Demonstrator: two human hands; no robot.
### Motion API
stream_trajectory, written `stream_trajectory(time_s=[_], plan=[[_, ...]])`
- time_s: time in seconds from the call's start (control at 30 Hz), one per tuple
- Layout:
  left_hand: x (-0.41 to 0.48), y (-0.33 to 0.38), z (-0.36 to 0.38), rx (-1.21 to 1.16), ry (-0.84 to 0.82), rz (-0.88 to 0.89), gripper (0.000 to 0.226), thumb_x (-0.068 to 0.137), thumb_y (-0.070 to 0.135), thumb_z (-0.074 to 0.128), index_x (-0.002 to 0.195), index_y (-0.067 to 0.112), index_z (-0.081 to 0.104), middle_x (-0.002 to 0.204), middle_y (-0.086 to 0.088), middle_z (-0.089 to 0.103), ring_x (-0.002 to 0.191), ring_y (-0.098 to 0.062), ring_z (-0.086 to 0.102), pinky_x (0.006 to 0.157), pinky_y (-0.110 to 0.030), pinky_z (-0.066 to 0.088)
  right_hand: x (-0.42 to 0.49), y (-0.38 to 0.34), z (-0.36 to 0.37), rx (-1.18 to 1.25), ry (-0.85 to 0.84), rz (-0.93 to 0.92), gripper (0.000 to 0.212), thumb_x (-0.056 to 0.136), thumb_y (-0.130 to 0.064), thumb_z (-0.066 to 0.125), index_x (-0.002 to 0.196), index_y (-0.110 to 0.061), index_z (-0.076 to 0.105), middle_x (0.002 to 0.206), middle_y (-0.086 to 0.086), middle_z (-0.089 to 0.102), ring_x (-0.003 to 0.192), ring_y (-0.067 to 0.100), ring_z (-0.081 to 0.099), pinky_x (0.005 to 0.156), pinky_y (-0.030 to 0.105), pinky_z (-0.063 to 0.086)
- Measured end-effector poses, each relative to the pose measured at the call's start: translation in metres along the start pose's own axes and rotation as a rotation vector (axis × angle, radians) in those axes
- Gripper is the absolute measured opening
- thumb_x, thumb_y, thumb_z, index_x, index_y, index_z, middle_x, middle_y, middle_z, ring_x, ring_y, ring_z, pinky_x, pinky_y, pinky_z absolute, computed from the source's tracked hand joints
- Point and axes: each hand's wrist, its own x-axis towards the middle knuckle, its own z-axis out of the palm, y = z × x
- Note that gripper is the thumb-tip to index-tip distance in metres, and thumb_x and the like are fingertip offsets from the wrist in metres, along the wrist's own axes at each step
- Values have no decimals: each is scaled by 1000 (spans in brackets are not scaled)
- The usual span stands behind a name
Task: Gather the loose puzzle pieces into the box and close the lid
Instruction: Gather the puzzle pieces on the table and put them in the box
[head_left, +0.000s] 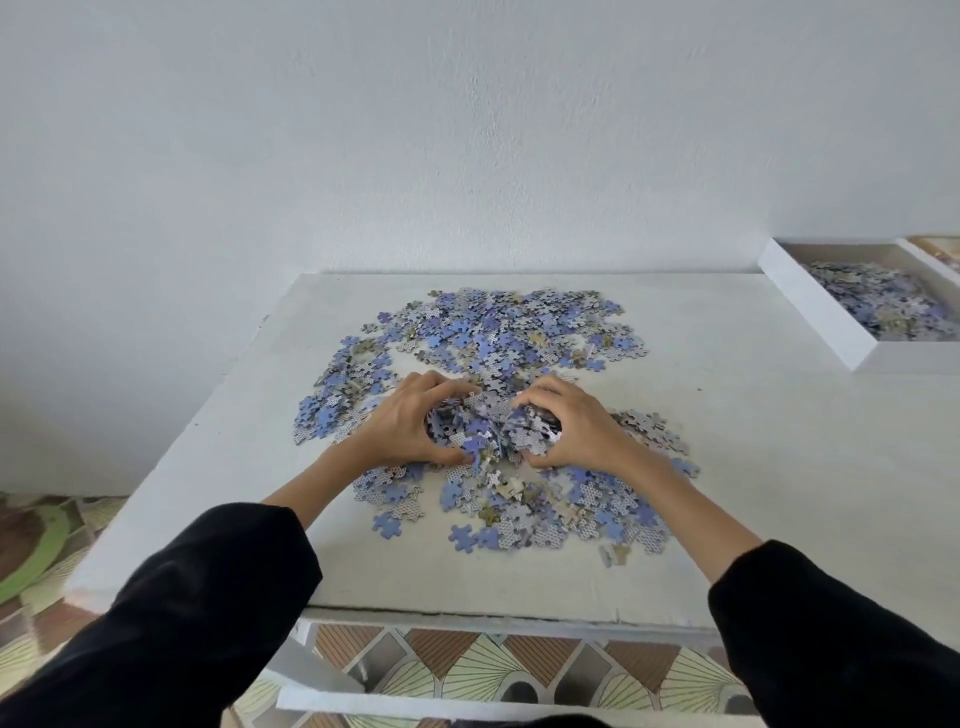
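We had left hand (410, 426) and right hand (569, 423) cupped around a heap of puzzle pieces (488, 431) mid-table (753, 467); more lay scattered around. Box (815, 306), part-filled, sat far right.

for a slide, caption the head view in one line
Left hand and right hand cup a mound of puzzle pieces on the table, box at right.

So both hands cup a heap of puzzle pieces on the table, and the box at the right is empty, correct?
Not quite: the head view shows the box holds puzzle pieces; the left hand and right hand do cup a heap.
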Motion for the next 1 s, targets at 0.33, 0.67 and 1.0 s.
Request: stream_trajectory(time_s=[0.33,0.67,1.0], plan=[[7,9,-2,-165,23,28,39,68,27,64,105,20,54,93,-2,62,80,-20,63,64,-35,55,12,-5,-6,238,172,72,51,77,-16,71,123,-3,55,127,13,56,90,11,66,81,7,46],[16,22,-22,-449,114,29,15,72,20,64,81,9,59,81,-7,58,70,-17,56,68,-32,53,27,-1,-28,393,255,206,62,79,-31,70,131,-8,47,138,8,46,129,18,39,100,23,23],[26,37,-38,-545,139,26,5,83,1,65,81,3,61,82,-17,63,75,-39,58,73,-51,48,37,-6,-48,392,318,138,60,79,-29,70,130,-8,48,136,5,47,116,1,35,97,18,22]])
